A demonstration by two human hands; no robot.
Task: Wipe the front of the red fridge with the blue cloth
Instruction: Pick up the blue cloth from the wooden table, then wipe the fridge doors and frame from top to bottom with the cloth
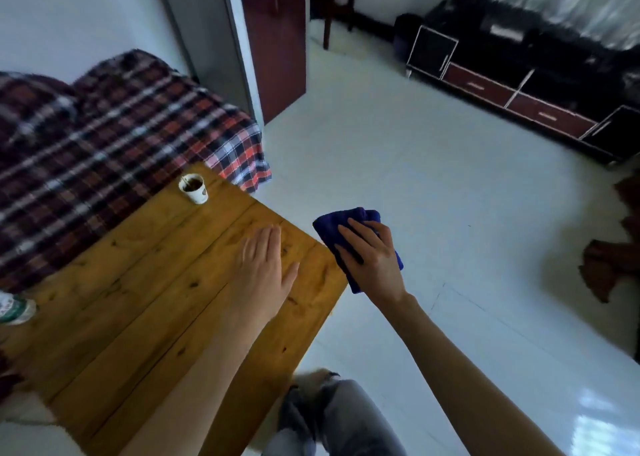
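White tile floor, wooden table at left with a paper cup on it. Your left hand lies flat on the table, fingers straight. Your right hand grips the blue cloth just off the table edge, well apart from the red fridge at the far wall.

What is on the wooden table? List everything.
A paper cup of dark liquid, a bottle at the frame's edge, the left hand resting flat. The table under hand and forearm is covered.
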